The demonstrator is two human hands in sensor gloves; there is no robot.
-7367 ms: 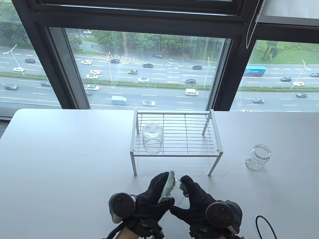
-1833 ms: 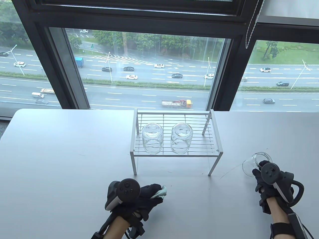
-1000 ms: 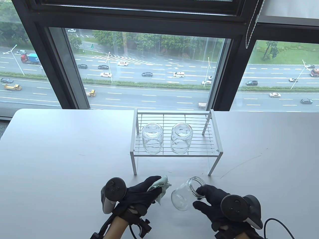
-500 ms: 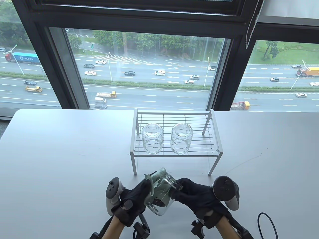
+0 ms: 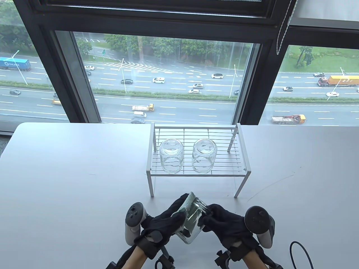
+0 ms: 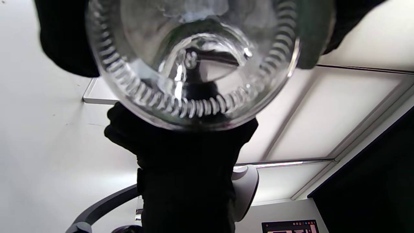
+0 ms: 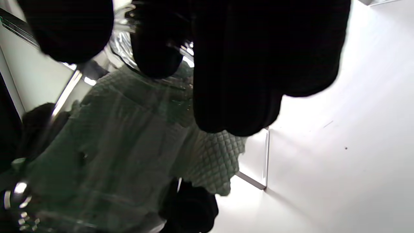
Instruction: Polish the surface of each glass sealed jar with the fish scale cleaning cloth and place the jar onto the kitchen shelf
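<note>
A tilted glass jar was gripped at its open mouth by the curled fingers of the right hand. A green cleaning cloth was pressed against the jar's side by the left hand, whose fingers were wrapped round cloth and glass. At twelve o'clock from the grip stood a white wire shelf, on which two upturned jars were set side by side. A black cable lay at four o'clock on the white table.

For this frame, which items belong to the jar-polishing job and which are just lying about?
Job:
- glass jar in hand, held by right hand
- green cleaning cloth, held against it by left hand
- wire shelf
- two upturned jars on shelf

Lying about:
- black cable
</note>
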